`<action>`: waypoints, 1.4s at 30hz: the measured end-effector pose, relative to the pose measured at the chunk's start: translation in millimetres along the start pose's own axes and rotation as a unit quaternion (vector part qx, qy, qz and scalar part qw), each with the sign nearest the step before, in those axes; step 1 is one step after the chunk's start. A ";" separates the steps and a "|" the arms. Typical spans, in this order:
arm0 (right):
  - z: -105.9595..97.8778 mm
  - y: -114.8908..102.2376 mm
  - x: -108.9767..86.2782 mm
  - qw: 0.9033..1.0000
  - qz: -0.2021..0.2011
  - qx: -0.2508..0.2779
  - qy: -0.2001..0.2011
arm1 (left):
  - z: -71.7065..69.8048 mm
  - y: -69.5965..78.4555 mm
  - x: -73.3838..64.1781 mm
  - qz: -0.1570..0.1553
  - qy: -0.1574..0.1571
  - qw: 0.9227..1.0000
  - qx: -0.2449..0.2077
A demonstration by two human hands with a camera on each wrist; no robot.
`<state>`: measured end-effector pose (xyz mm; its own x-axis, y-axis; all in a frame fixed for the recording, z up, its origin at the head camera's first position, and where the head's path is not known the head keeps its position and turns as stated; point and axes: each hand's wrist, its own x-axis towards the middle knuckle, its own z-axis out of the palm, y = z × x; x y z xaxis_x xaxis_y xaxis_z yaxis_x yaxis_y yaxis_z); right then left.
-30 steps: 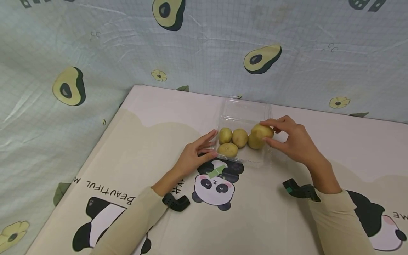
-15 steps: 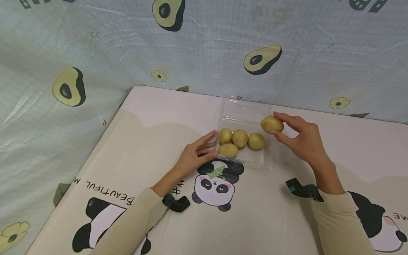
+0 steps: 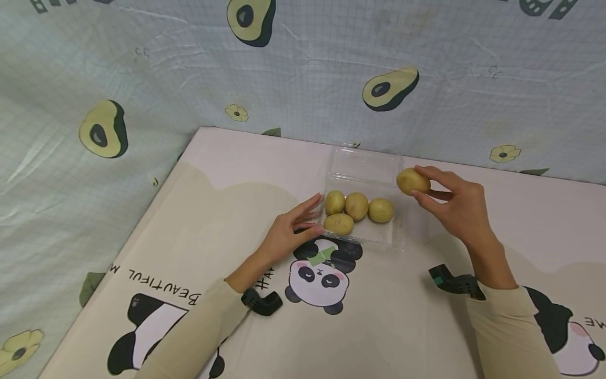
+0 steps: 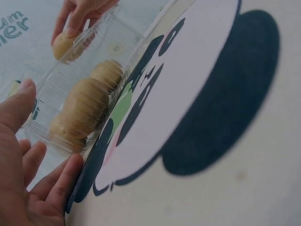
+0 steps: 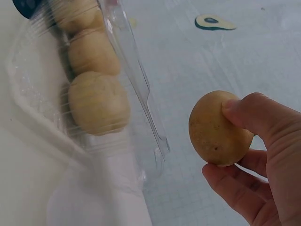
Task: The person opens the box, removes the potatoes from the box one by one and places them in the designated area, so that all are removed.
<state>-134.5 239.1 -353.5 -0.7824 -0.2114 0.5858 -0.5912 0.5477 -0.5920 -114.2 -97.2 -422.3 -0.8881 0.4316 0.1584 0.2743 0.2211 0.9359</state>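
A clear plastic clamshell box (image 3: 371, 239) stands on the table with its lid (image 3: 364, 163) laid back toward the wall. Several potatoes sit inside: one potato (image 3: 356, 206) in the middle, another (image 3: 381, 210) at the right, the others at the left. My left hand (image 3: 286, 231) rests against the box's left side, thumb at the front corner, fingers spread along the wall; in the left wrist view its fingertips (image 4: 73, 165) touch the plastic. My right hand (image 3: 461, 205) pinches a potato (image 3: 413, 181) between thumb and fingers, raised beside the box's back right corner.
The table is covered by a cream cloth (image 3: 379, 326) printed with pandas and lettering. A pale sheet (image 3: 303, 68) with avocado prints hangs behind the table and along its left side. Dark wrist devices (image 3: 261, 301) sit on both sleeves.
My right hand has lifted the potato out of the box and carried it right and back, past the box's edge. My left hand and the other potatoes stay in place.
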 end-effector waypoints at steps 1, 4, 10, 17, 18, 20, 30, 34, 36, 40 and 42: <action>-0.7 0.5 0.0 1.000 0.000 -0.004 0.001 | -0.1 0.0 0.0 0.001 0.000 1.000 -0.001; -2.5 2.4 -0.3 1.000 0.003 -0.010 0.005 | -0.1 -0.1 0.1 0.002 0.001 1.000 -0.003; -6.2 7.4 -1.7 1.000 0.010 -0.021 0.009 | 0.1 -0.7 0.2 0.004 0.001 1.000 -0.004; -10.8 14.8 -3.1 0.999 0.018 -0.033 0.026 | 0.3 0.2 0.0 0.001 0.001 1.000 -0.006; -11.1 16.0 -3.3 0.999 0.018 -0.033 0.030 | 0.4 0.5 0.0 -0.001 0.002 1.000 -0.005; -11.4 18.8 -4.2 0.998 0.016 -0.035 0.040 | 0.4 0.7 -0.2 -0.003 0.002 1.000 -0.005; -11.9 32.5 -9.8 0.994 0.042 -0.042 0.088 | 0.3 0.5 -0.3 -0.001 0.001 1.000 -0.004; -12.5 35.7 -12.2 0.992 0.067 -0.043 0.100 | 0.3 0.5 -0.4 0.002 0.001 1.000 -0.001; -12.1 39.2 -13.6 0.990 0.077 -0.045 0.105 | 0.4 0.5 -0.3 0.003 0.001 1.000 0.000; -11.5 46.0 -16.6 0.988 0.097 -0.044 0.113 | 0.6 0.2 -0.2 0.004 0.000 1.000 0.000; -11.5 48.6 -18.0 0.987 0.108 -0.043 0.114 | 0.6 0.4 -0.3 0.002 0.000 1.000 -0.001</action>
<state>-146.9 278.8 -386.5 -0.8177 0.1000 0.5669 -0.3895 0.6289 -0.6729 -113.6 -96.7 -422.2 -0.8869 0.4326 0.1621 0.2771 0.2174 0.9359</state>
